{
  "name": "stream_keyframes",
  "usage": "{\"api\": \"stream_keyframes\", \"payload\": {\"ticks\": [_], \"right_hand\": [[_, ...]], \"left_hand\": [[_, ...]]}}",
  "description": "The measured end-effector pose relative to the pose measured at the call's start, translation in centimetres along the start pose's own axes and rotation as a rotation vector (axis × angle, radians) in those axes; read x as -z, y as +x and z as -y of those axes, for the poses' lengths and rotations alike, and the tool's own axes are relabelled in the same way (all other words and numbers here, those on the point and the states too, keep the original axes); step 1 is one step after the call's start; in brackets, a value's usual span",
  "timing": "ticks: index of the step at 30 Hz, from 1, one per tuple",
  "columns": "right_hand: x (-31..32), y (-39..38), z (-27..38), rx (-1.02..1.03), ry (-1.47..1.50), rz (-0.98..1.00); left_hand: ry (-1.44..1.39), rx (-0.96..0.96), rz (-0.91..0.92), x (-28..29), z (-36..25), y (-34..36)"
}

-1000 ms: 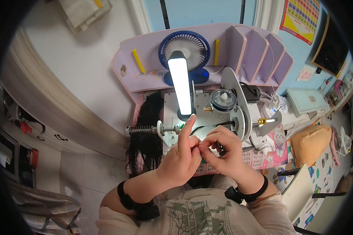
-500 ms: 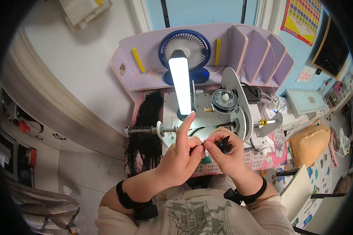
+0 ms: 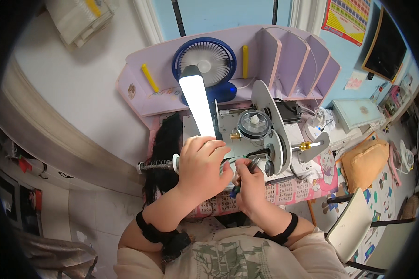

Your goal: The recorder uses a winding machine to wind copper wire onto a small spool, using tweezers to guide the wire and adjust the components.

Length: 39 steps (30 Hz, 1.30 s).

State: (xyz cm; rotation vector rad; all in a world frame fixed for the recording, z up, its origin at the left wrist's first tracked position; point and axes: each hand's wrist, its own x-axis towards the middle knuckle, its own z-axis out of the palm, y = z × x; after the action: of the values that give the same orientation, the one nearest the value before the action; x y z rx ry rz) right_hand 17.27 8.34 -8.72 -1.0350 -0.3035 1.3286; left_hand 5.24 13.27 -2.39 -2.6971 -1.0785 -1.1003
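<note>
My left hand [image 3: 201,163] is over the front of a white bench machine [image 3: 277,125], just below the lit lamp. Its fingers are curled and its thumb is bent inward; whatever they hold is hidden. Close beside it, my right hand [image 3: 250,187] grips a small hand tool [image 3: 236,190] with a blue-green handle. A metal tip shows above the fist, but the tool's exact kind is unclear. A clear-topped spool [image 3: 254,123] is mounted on the machine behind my hands. At the left, a sprung rod [image 3: 156,166] crosses a long hank of black hair [image 3: 168,136].
A bright lamp [image 3: 196,102] leans over the work, with a blue fan [image 3: 205,63] behind it. Around the back stands a lilac shelf [image 3: 139,100]. To the right are a yellow-handled screwdriver [image 3: 307,145], an orange cushion [image 3: 365,158] and a pale chair [image 3: 347,228].
My hands have parted from their shared pinch. The left has turned knuckles up, its index finger now bent. The right has closed round the blue-green-handled tool. The whole view has shifted slightly.
</note>
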Motion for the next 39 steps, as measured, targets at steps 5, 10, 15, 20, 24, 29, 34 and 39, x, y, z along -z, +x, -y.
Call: {"api": "stream_keyframes", "payload": {"ticks": [5,10,15,20,24,29,34,39], "right_hand": [[-1.5,-0.1,0.3,-0.035,0.195,0.025],[-0.9,0.0,0.1,-0.008,0.229,0.115],[-0.8,0.0,0.1,-0.015,0.250,0.107],[-0.6,-0.1,0.1,-0.023,0.265,0.100],[-0.5,-0.1,0.2,-0.006,0.285,0.092],[-0.6,0.0,0.0,0.016,0.278,0.064],[-1.0,0.2,-0.7,0.119,0.230,0.019],[-1.6,0.3,-1.0,0.166,0.232,-0.028]], "left_hand": [[-0.019,0.009,0.060,-0.9,0.1,0.7],[-0.081,0.008,0.081,-1.3,0.7,0.8],[-0.130,0.010,0.098,-1.4,1.0,0.8],[-0.168,0.012,0.100,-1.4,1.2,0.6],[-0.241,0.004,0.112,-1.2,1.4,0.7],[-0.278,-0.019,0.082,-1.3,1.7,0.8],[-0.297,0.028,0.142,-1.0,1.9,1.0],[-0.371,0.186,0.256,-0.8,1.9,1.3]]}}
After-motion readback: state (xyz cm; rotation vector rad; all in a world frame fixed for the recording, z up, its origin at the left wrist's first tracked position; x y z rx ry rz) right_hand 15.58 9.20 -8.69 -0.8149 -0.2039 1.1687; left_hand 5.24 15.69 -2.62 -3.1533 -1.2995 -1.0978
